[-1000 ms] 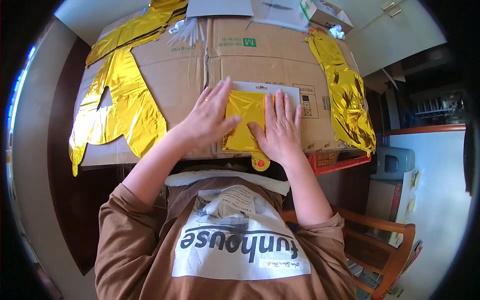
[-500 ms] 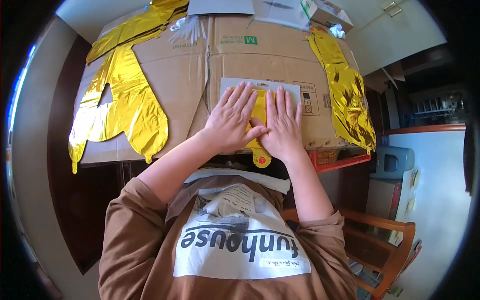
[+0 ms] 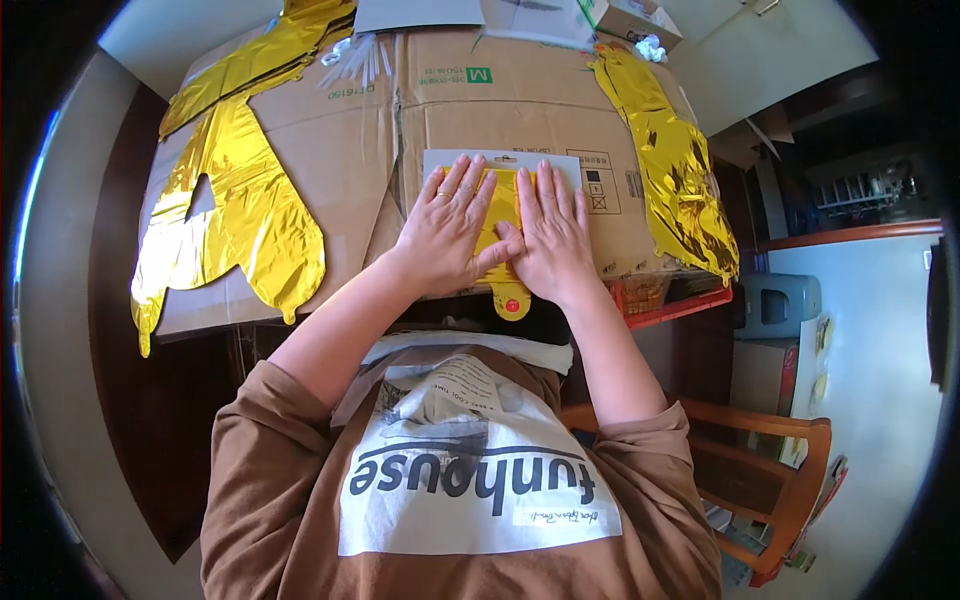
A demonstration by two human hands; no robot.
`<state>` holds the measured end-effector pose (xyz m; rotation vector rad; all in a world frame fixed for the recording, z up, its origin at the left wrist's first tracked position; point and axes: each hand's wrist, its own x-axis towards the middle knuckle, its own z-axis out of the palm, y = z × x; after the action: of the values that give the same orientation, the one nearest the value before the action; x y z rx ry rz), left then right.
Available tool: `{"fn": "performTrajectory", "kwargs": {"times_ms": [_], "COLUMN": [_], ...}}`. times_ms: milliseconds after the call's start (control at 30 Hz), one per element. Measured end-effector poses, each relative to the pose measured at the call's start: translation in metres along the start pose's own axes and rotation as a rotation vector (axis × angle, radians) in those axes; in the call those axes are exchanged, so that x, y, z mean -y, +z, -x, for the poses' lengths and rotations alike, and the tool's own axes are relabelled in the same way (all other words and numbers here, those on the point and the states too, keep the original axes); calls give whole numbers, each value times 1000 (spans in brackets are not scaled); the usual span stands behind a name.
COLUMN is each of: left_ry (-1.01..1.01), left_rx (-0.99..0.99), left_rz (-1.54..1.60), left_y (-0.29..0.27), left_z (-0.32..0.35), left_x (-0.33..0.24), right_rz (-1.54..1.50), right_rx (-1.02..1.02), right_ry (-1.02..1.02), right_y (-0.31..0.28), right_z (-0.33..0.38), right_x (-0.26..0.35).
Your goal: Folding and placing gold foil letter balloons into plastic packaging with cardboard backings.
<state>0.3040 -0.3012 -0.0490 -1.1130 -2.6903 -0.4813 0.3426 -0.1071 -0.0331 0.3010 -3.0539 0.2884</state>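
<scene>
My left hand (image 3: 450, 228) lies flat with its fingers stretched out, on the left part of a folded yellow foil balloon (image 3: 505, 205). Beside it my right hand (image 3: 551, 240) is also flat, pressing the right part. The left thumb reaches across to the right hand. Under the foil is a pale grey card (image 3: 435, 158) with a hanging slot at its top edge. A rounded yellow tab (image 3: 512, 303) with a red dot sticks out below the hands, past the cardboard's near edge. My palms hide much of the folded foil.
Flattened cardboard (image 3: 350, 160) covers the table. At the left lies a gold letter-shaped foil balloon (image 3: 245, 190), with more gold foil (image 3: 235, 80) behind it. Another gold balloon (image 3: 670, 170) lies at the right. Thin clear straws (image 3: 362, 62) sit at the back; a wooden chair (image 3: 770, 490) stands lower right.
The whole view has shifted slightly, moving the table and balloons a little left. Both hands stay flat on the folded foil, with hardly any movement over the card.
</scene>
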Motion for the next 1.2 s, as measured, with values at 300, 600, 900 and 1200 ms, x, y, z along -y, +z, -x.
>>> {"fn": "performTrajectory", "kwargs": {"times_ms": [300, 600, 900, 1200], "left_ry": [64, 17, 1, -47], "left_rx": [20, 64, 51, 0], "left_rz": [4, -80, -120, -31], "left_y": [-8, -12, -10, -16], "left_z": [10, 10, 5, -19], "left_x": [17, 13, 13, 13], "right_rz": [37, 9, -207, -153], "right_rx": [-11, 18, 114, -4], "right_ry": [5, 16, -56, -144], "right_y": [2, -2, -22, -11], "right_z": [0, 0, -8, -24], "right_x": [1, 2, -35, -57]}}
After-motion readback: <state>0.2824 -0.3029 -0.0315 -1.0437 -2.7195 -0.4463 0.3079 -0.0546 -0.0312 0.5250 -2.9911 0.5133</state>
